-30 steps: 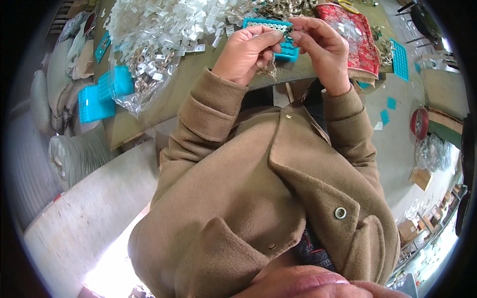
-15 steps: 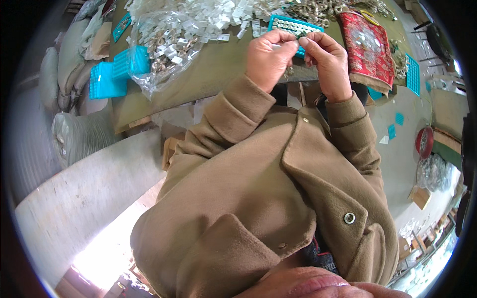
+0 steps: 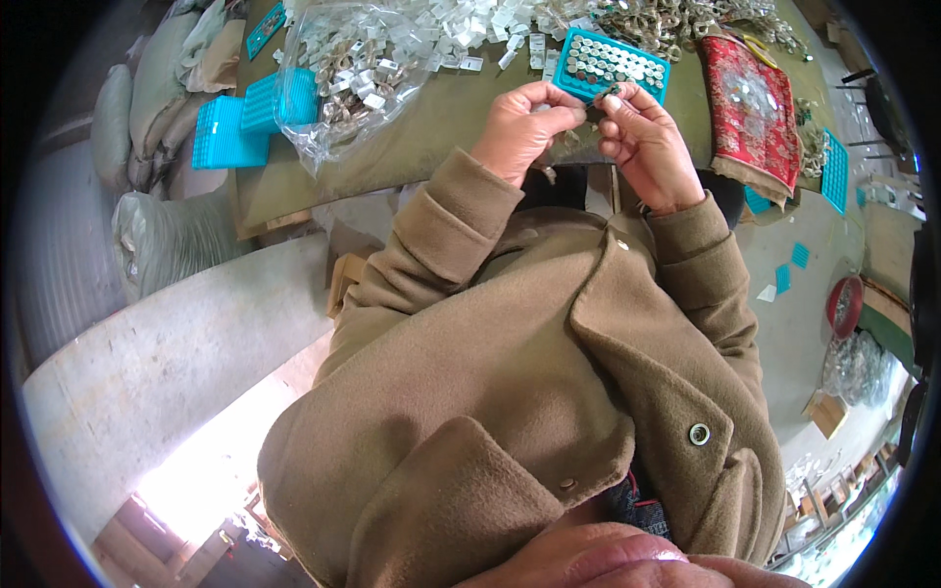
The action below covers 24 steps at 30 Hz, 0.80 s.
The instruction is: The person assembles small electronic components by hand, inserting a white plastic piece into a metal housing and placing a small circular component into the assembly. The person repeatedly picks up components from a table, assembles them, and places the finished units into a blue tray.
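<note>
Both my hands are raised at the table's near edge, fingers closed in pinches and a little apart. Between the thumb and fingers of my right hand (image 3: 647, 142) is a small dark green and metallic piece (image 3: 609, 95), too small to name. My left hand (image 3: 524, 129) pinches close beside it; what its fingertips hold is mostly hidden. A short shiny metallic strand (image 3: 548, 174) dangles below the left fingers. Just beyond the hands lies a turquoise tray (image 3: 659, 95) with rows of small round whitish pieces, some of them darker near the hands.
A clear plastic bag (image 3: 343, 132) of tagged metallic pieces lies left, beside turquoise trays (image 3: 230, 137). White tags (image 3: 470, 29) and metallic bands (image 3: 657, 24) are heaped behind. A red patterned cloth (image 3: 730, 122) lies right, with a yellow-handled tool (image 3: 760, 51). Sacks (image 3: 147, 108) stand far left.
My fingertips have drawn slightly apart, and the dark piece now shows in the right hand. A metallic strand has come into sight under the left hand. The whole view has shifted a little.
</note>
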Motion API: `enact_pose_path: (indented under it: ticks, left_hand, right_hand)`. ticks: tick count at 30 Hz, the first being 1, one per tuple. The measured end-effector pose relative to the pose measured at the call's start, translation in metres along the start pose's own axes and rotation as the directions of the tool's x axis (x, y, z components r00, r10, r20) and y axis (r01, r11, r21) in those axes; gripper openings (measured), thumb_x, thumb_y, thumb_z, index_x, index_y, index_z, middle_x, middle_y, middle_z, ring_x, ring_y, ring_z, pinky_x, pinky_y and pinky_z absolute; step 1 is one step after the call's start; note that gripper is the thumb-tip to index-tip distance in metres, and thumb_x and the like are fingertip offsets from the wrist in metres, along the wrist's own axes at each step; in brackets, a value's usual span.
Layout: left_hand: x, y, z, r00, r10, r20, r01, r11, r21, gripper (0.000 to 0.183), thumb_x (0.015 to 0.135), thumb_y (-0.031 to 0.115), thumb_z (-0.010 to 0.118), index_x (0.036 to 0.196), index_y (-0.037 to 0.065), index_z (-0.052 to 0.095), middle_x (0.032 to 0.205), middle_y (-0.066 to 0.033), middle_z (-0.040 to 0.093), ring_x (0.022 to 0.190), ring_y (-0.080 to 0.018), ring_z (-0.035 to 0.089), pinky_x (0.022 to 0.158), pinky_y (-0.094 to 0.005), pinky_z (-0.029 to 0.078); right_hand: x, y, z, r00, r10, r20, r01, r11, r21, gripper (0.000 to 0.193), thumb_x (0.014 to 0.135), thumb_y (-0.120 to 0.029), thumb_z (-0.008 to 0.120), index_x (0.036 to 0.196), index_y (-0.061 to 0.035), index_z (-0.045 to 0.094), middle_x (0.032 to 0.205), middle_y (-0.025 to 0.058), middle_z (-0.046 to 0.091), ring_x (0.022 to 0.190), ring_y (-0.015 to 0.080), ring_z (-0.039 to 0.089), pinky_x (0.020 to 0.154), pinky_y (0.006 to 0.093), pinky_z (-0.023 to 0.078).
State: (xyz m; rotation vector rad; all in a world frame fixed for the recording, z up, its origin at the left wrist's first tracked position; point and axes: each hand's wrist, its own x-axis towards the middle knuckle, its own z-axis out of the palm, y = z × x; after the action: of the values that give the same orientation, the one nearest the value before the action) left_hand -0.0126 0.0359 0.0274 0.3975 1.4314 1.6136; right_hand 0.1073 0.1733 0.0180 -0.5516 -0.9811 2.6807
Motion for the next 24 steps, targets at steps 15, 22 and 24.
enact_pose_path:
  ticks: [15, 22, 24]
  left_hand:
    - [0.078, -0.025, -0.080, 0.755, 0.615, -0.228, -0.028, 0.378, 0.925, 0.020, 0.076, 0.025, 0.072, 0.084, 0.006, 0.068, 0.081, -0.0103, 0.068, 0.068, -0.0226, 0.064, 0.067, -0.0342, 0.050]
    - [0.030, 0.008, -0.070, 0.990, 0.114, -0.086, -0.078, 0.937, 0.341, 0.013, 0.089, 0.016, 0.064, 0.097, 0.006, 0.063, 0.078, -0.0006, 0.065, 0.053, 0.0004, 0.045, 0.044, -0.0150, 0.032]
    - [0.016, 0.017, -0.060, 0.998, 0.000, -0.062, 0.012, 0.980, 0.200, 0.013, 0.088, 0.018, 0.065, 0.095, 0.007, 0.064, 0.075, 0.0016, 0.062, 0.053, 0.0000, 0.045, 0.045, -0.0157, 0.032]
  right_hand:
    - [-0.001, 0.008, 0.007, 0.999, -0.029, -0.026, 0.015, 0.912, -0.409, 0.007, 0.092, -0.012, 0.059, 0.090, -0.0079, 0.055, 0.078, -0.0025, 0.055, 0.065, 0.0046, 0.048, 0.060, 0.0197, 0.041]
    - [0.009, -0.001, 0.005, 0.959, -0.263, 0.107, 0.279, 0.794, -0.540, 0.009, 0.090, -0.009, 0.062, 0.095, -0.0037, 0.059, 0.081, -0.0027, 0.056, 0.075, 0.0044, 0.050, 0.069, 0.0198, 0.041]
    - [0.011, -0.001, 0.006, 0.943, -0.299, 0.147, 0.333, 0.810, -0.483, 0.008, 0.090, -0.009, 0.062, 0.094, -0.0027, 0.059, 0.082, -0.0028, 0.056, 0.076, 0.0045, 0.051, 0.068, 0.0200, 0.041]
